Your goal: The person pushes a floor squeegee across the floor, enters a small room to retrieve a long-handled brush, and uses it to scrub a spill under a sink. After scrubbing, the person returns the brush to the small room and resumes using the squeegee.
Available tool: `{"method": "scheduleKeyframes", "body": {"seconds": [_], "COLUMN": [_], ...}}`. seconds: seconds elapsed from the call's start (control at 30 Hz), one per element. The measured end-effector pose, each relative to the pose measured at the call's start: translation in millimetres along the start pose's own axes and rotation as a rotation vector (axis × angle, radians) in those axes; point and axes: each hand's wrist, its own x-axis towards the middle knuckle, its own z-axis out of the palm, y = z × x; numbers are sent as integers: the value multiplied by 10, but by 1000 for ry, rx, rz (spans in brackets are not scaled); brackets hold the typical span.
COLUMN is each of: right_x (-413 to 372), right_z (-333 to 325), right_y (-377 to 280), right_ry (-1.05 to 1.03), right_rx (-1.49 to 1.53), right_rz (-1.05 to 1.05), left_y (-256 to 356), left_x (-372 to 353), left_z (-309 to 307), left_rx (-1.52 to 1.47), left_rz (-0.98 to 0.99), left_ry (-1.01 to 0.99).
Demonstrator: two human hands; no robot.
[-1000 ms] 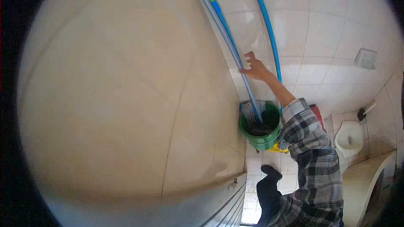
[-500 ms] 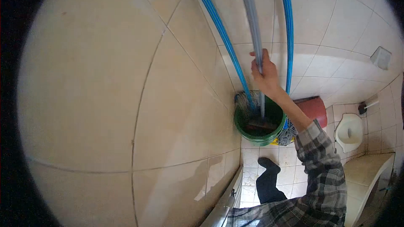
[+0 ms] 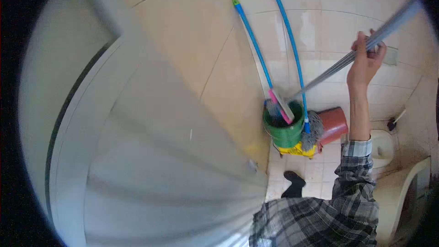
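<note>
My right hand point(image 3: 365, 61) is raised high and shut around a grey pole point(image 3: 329, 71). The pole slants down to the left, and its pink and white flat head point(image 3: 282, 105) hangs at the rim of a green bucket point(image 3: 283, 136) on the floor by the tiled wall. Two blue-handled tools lean on the wall behind the bucket: one with a green tip point(image 3: 252, 43) stands in the bucket, the other point(image 3: 289, 41) ends in a grey mop head point(image 3: 312, 131) beside it. My left hand is out of sight.
A red bucket point(image 3: 334, 123) lies tipped right of the green one, above a yellow object point(image 3: 297, 149). A white toilet point(image 3: 382, 145) and toilet brush point(image 3: 396, 121) stand at the right. A large pale door panel point(image 3: 137, 155) fills the left. My dark shoe point(image 3: 293, 183) rests on the tiled floor.
My right hand has swung up and to the right with the grey pole, lifting its head from inside the bucket to the rim. The view has turned, bringing a door panel into the left.
</note>
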Motion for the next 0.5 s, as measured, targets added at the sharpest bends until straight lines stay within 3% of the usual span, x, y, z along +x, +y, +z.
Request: {"method": "scheduleKeyframes", "body": {"seconds": [0.03,0.1,0.17,0.2,0.27,0.37,0.5], "right_x": [55,-27,-123,-133,-201,-230,-525], "right_z": [-94,-626,-1109,-1294,-1559,-1684,-2098], "right_y": [-125,-700,-994,-1029,-837,-739,-385], "right_ry": [133,159,191,190,342,496,529], "right_rx": [86,98,389,416,342,219,78], "right_rz": [36,9,239,227,526,559,594], "left_y": [-23,-145,-92,-85,118,373,699], "left_x": [-19,-345,-449,-474,-366,-167,-293], "left_z": [0,-59,56,79,328,546,584], "left_rx": [-14,-56,-91,-82,-89,-126,-186], "left_rz": [-83,-241,-336,-311,-265,-136,-100], "left_ry": [30,93,129,108,72,62,109]}}
